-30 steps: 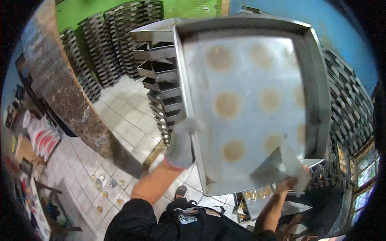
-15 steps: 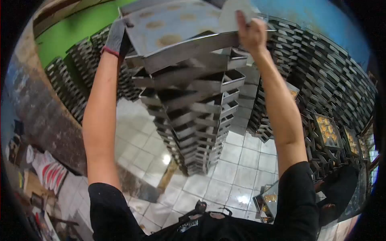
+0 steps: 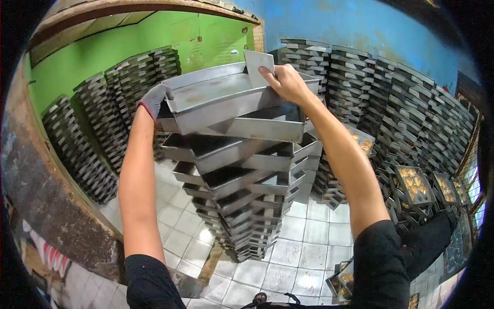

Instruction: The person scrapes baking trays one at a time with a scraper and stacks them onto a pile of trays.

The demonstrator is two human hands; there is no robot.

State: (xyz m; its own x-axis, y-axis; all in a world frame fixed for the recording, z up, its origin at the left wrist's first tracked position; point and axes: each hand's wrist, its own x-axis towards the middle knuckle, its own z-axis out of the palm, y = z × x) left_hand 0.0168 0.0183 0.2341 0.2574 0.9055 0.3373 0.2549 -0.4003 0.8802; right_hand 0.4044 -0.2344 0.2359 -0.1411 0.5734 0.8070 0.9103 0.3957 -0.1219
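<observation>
A shallow metal baking pan (image 3: 226, 103) rests at the top of a tall stack of similar pans (image 3: 242, 188), laid crosswise on each other. My left hand (image 3: 156, 99), in a grey glove with a dark red cuff, grips the pan's left corner. Faint brownish patches mark the pan's inner floor. Over its right part, my bare right hand (image 3: 289, 85) pinches a flat pale rectangular scraper (image 3: 256, 68) between thumb and fingers. The scraper is tilted up, its lower edge inside the pan; whether it touches the floor I cannot tell.
More pan stacks (image 3: 123, 98) line the green wall, and others (image 3: 355, 82) stand along the blue wall. At right, trays of golden baked pieces (image 3: 413, 184) sit near a person's dark sleeve (image 3: 429, 239). White floor tiles (image 3: 296, 257) surround the stack; a dark worn panel (image 3: 56, 206) is at left.
My view has tilted upward, so the pan sits lower in it. The scraper has moved left and stands more upright. Round brown marks seen before in the pan now look fainter.
</observation>
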